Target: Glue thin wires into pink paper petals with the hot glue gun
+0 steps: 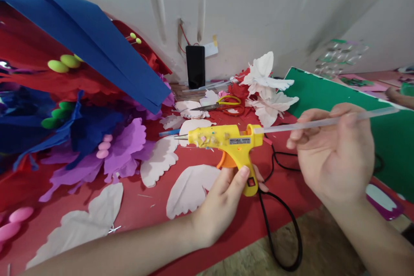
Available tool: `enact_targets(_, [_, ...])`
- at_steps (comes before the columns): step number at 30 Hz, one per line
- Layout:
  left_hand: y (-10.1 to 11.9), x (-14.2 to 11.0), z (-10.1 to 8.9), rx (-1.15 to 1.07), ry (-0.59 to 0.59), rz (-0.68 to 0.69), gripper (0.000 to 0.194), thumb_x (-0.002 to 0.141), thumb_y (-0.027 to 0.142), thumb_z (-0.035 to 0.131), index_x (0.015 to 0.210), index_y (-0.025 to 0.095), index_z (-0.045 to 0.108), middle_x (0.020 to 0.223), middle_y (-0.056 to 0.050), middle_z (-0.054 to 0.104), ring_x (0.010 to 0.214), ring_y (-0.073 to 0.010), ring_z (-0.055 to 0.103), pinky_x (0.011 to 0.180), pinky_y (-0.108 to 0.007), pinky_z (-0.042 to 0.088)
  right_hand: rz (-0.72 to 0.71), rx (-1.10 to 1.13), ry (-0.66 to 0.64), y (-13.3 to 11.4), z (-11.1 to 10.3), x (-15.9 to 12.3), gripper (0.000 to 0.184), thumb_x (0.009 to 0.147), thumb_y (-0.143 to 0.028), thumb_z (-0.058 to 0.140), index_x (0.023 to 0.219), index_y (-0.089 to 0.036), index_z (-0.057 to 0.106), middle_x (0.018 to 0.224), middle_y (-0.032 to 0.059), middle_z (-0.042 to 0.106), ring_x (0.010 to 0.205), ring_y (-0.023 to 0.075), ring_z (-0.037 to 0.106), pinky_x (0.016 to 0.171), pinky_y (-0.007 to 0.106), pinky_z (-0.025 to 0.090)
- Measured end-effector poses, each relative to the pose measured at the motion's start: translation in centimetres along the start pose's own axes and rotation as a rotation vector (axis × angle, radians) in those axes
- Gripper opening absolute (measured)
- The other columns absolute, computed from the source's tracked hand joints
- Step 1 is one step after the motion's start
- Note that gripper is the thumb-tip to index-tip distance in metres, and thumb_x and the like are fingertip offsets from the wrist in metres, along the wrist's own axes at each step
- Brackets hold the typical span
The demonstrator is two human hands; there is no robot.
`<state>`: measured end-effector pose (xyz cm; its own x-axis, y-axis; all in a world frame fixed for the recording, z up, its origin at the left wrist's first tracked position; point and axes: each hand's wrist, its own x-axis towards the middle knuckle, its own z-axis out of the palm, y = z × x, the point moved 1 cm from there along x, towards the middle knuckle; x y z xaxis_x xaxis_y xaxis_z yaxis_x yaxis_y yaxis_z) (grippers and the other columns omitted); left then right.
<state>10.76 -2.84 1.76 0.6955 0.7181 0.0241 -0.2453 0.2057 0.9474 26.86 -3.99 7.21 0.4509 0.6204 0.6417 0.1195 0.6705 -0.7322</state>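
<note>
My left hand is wrapped round the handle of a yellow glue gun, whose metal nozzle points left. Its orange trigger shows above my fingers. A long translucent glue stick enters the back of the gun. My right hand pinches that stick between thumb and fingers towards its far end. White petal-shaped cutouts lie on the red table covering beneath and left of the gun. A black cord loops below the handle.
Blue strips and purple petals pile up at the left. Behind the gun lie yellow-handled scissors, white ruffled flowers and a dark phone against the wall. A green board stands at right, with another person's hand beyond it.
</note>
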Motion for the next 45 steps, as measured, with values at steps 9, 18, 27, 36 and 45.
enact_targets(9, [-0.27,0.88,0.29,-0.419,-0.121,-0.043,0.039,0.088,0.05,0.046,0.078,0.014,0.055,0.064,-0.002,0.061,0.069,-0.0131,0.057,0.069,-0.021,0.04,-0.106,-0.105,0.06,-0.38,0.13,-0.13,0.016,0.07,-0.019,0.065,0.079,-0.024,0.053,0.069,-0.0056,0.06,0.053,0.0091,0.054,0.041,0.023,0.05])
enact_targets(18, [0.3,0.6,0.49,-0.484,-0.144,-0.078,0.044,0.085,0.054,0.051,0.076,0.011,0.058,0.063,-0.003,0.063,0.063,-0.0114,0.055,0.069,-0.022,0.04,-0.038,-0.108,0.076,0.21,0.16,-0.22,0.012,0.071,-0.018,0.062,0.077,-0.022,0.052,0.067,-0.0058,0.056,0.052,0.0083,0.051,0.04,0.024,0.052])
enact_targets(27, [0.03,0.64,0.43,-0.409,-0.165,-0.063,0.044,0.088,0.054,0.045,0.075,0.013,0.057,0.062,-0.002,0.06,0.072,-0.016,0.058,0.072,-0.025,0.037,-0.14,-0.12,0.06,-0.22,0.47,-0.42,0.014,0.072,-0.018,0.062,0.081,-0.022,0.052,0.069,-0.0041,0.057,0.05,0.01,0.053,0.037,0.027,0.052])
enact_targets(36, [-0.11,0.68,0.56,-0.427,-0.203,-0.042,0.045,0.092,0.052,0.039,0.08,0.012,0.059,0.066,-0.004,0.065,0.07,-0.0149,0.061,0.074,-0.025,0.039,-0.325,-0.142,-0.031,0.02,0.36,-0.89,0.021,0.074,-0.01,0.057,0.089,-0.024,0.054,0.071,-0.0061,0.06,0.047,0.0101,0.053,0.035,0.028,0.048])
enact_targets(45, [-0.06,0.34,0.41,-0.176,-0.122,0.03,0.036,0.09,0.048,0.042,0.081,0.016,0.055,0.074,-0.005,0.067,0.087,-0.0205,0.061,0.079,-0.03,0.042,-0.161,-0.107,0.032,-0.24,0.43,-0.64,0.015,0.07,-0.017,0.063,0.081,-0.024,0.055,0.067,-0.0049,0.058,0.048,0.0104,0.051,0.034,0.026,0.049])
